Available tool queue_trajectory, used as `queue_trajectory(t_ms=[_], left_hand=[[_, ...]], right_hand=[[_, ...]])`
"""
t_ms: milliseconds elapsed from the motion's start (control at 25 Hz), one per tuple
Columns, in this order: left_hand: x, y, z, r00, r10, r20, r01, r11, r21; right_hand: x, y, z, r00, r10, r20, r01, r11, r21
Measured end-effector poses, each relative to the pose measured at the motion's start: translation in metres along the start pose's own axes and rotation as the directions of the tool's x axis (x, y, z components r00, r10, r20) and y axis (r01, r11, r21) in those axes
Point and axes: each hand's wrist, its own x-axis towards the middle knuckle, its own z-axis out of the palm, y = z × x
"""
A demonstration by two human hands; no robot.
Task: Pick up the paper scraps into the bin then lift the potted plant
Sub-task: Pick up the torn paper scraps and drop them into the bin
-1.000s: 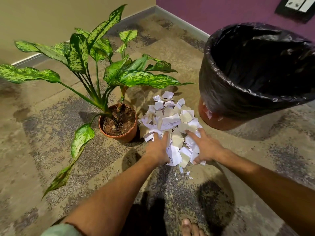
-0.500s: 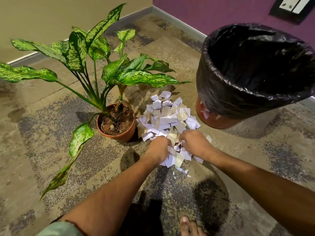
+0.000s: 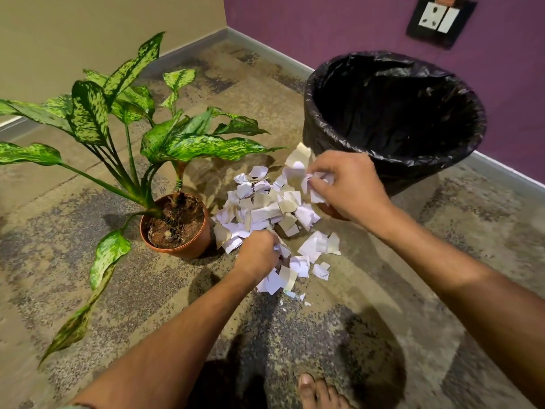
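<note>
- The right hand (image 3: 351, 184) is raised above the floor with its fingers curled round a bunch of paper scraps (image 3: 265, 211), just beside the near wall of the bin; it looks to be carrying that handful toward the opening.
- The left hand (image 3: 259, 255) is low at the near edge of the heap, fingers curled down into the scraps and apparently gathering some; how much it grips is hidden under the hand.
- Most of the scraps lie in a loose pile on the carpet (image 3: 383, 335), between the pot and the bin, with a few strays toward the person's bare foot (image 3: 317, 392).
- The bin (image 3: 395, 119) stands near the purple wall (image 3: 339, 28), lined with a black bag and open at the top, close enough for short trips from the pile.
- The potted plant (image 3: 177, 222) stands upright on the carpet just left of the heap, untouched; lifting it comes only after the paper is cleared.
- A wall socket (image 3: 439, 19) sits above the bin.
</note>
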Motion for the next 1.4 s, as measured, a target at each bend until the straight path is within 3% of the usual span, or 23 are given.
queue_trajectory(t_ms=[200,280,480,640,800,920,1120,1200,1400], left_hand=[[-0.007,0.020,-0.015,0.993,0.108,-0.053,-0.106,0.994,0.026],[-0.014,0.029,-0.023,0.986,0.111,-0.127,-0.121,0.990,-0.074],[-0.030,0.067,-0.064,0.953,0.079,-0.293,-0.182,0.921,-0.343],[-0.031,0.110,-0.109,0.874,0.162,-0.458,-0.358,0.852,-0.381],[-0.012,0.157,-0.145,0.781,0.290,-0.553,-0.517,0.796,-0.314],[0.012,0.183,-0.158,0.745,0.348,-0.569,-0.539,0.817,-0.206],[0.043,0.193,-0.158,0.819,0.415,-0.396,-0.483,0.871,-0.087],[0.042,0.189,-0.153,0.809,0.475,-0.346,-0.521,0.852,-0.046],[0.005,0.153,-0.123,0.613,0.547,-0.569,-0.712,0.696,-0.097]], right_hand=[[0.028,-0.002,-0.063,0.930,0.036,-0.365,-0.036,0.999,0.008],[0.037,0.011,-0.071,0.921,0.116,-0.371,-0.131,0.991,-0.016],[0.041,0.043,-0.065,0.951,0.254,-0.178,-0.284,0.942,-0.176],[0.034,0.047,-0.063,0.918,0.250,-0.310,-0.301,0.944,-0.131],[0.026,0.040,-0.073,0.846,0.217,-0.487,-0.262,0.965,-0.025],[0.015,0.032,-0.078,0.804,0.177,-0.567,-0.208,0.978,0.011],[0.004,0.030,-0.087,0.784,0.142,-0.604,-0.169,0.986,0.012],[-0.003,0.029,-0.086,0.785,0.106,-0.610,-0.122,0.992,0.015],[-0.036,0.013,-0.039,0.843,-0.045,-0.536,0.103,0.992,0.078]])
